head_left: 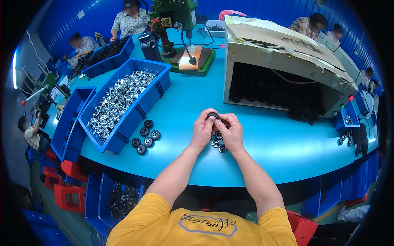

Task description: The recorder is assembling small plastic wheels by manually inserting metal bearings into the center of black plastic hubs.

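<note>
Close together over the table, my left hand (202, 130) and my right hand (231, 132) are both closed around a small black wheel (212, 116). The fingers cover most of it, and whether a smaller part is pinched with it is hidden. Just below the hands on the tabletop lie several small dark round pieces with shiny metal centres (215, 143), partly covered by my right hand. To the left, several black wheels with metal hubs (148, 142) sit in a loose group beside a blue bin (152, 100) heaped with shiny metal parts (123, 96).
A green drill press (201, 70) stands at the back, beside a dark flask (150, 47). On the right, an open-fronted box (256, 104) holds black round parts spilling out. More blue bins (73, 119) stand left. Other people work around the table; red stools (69, 197) are below.
</note>
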Available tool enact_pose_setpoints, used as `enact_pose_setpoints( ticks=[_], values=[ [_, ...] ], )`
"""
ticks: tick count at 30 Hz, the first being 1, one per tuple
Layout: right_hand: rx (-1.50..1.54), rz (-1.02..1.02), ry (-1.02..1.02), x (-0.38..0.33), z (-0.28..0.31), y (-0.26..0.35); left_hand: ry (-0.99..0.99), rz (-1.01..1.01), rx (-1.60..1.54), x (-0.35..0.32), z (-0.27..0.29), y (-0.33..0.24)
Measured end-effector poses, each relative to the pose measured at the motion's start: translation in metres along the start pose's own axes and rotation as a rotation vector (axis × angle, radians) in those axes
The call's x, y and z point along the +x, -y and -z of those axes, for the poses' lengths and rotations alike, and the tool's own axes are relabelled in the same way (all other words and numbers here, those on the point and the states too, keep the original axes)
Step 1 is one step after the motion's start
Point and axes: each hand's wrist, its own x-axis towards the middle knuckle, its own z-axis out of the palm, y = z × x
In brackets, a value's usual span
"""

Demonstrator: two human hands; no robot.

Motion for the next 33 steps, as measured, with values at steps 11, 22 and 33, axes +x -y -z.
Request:
enact_pose_setpoints(
  ticks=[11, 22, 33],
  values=[
    [0.143, -0.228, 0.067, 0.012, 0.022, 0.021, 0.203, 0.143, 0.03, -0.001, 0.0, -0.015],
    [0.071, -0.255, 0.039, 0.013, 0.025, 0.019, 0.139, -0.037, 0.346, -0.002, -0.011, -0.015],
    [0.247, -0.285, 0.038, 0.015, 0.027, 0.011, 0.123, 0.007, 0.29, -0.004, -0.014, -0.022]
  ],
)
